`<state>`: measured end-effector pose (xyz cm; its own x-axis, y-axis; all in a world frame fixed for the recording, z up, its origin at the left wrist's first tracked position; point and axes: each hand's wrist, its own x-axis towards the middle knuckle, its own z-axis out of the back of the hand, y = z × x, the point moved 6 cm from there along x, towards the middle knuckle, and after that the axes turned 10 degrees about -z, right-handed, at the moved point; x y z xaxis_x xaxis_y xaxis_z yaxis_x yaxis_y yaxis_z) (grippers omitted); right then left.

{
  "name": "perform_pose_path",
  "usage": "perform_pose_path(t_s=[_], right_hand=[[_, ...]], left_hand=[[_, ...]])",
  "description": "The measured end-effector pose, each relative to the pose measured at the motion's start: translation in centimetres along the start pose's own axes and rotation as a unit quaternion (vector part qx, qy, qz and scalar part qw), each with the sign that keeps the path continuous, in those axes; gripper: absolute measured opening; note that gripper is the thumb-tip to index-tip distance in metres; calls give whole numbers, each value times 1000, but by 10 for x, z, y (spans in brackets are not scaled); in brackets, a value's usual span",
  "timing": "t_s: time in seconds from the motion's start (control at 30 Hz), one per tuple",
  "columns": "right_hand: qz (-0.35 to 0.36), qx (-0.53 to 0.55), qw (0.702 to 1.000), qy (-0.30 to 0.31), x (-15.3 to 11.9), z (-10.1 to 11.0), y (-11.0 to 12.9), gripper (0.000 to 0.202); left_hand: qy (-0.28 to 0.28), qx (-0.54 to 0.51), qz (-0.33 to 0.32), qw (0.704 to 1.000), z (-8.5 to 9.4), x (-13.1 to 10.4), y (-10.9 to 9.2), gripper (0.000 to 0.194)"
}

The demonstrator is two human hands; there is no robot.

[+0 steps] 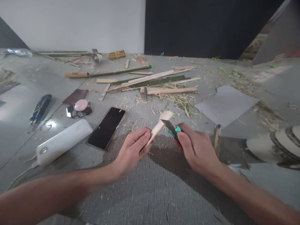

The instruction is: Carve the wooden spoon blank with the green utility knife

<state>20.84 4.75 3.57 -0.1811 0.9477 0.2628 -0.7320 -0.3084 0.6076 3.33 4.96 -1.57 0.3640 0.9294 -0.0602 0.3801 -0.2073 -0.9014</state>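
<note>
Pinched in the fingers of my left hand (133,145) is a pale wooden piece (157,127), slanting up to the right with a wider, rounded far end. My right hand (195,145) is wrapped round a green-handled knife (172,129). Its dark blade points up and left, at the right edge of the wood just below the wide end; whether it touches is hard to tell. Beyond both hands lie thin shavings (181,101) on the grey surface (140,193).
Left of my hands lie a black phone (106,128), a white power bank (64,142) with a cable, and a blue tool (41,107). Bamboo strips (159,81) lie farther back. On the right are white paper (226,104) and a pale patterned cylindrical object (275,145).
</note>
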Motion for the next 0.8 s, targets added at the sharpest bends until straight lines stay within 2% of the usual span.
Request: perform_pose_path(t_s=[0.13,0.23,0.37,0.47,0.5,0.57,0.67,0.8], right_hand=[[-10,-13,1000,4,0,0,1,35],[-34,18,999,33,3,-2,-1,40],[-75,103,987,100,4,-10,-6,47],[-77,204,966,142,3,-13,-8,50],[-62,220,964,136,2,-11,-8,50],[-7,196,977,81,1,-4,-4,44],[80,70,994,-15,-3,6,4,21],[86,-28,995,-52,-3,6,5,16]], left_hand=[[-15,-1,19,1000,2,0,2,36],[-16,7,14,1000,1,1,1,38],[-22,8,5,1000,0,3,-1,38],[-2,14,-2,1000,-1,3,-2,35],[8,14,-6,1000,-1,3,-2,35],[19,8,-15,1000,-1,3,-2,33],[14,-4,-19,1000,2,3,-1,34],[25,12,-43,999,1,2,-5,31]])
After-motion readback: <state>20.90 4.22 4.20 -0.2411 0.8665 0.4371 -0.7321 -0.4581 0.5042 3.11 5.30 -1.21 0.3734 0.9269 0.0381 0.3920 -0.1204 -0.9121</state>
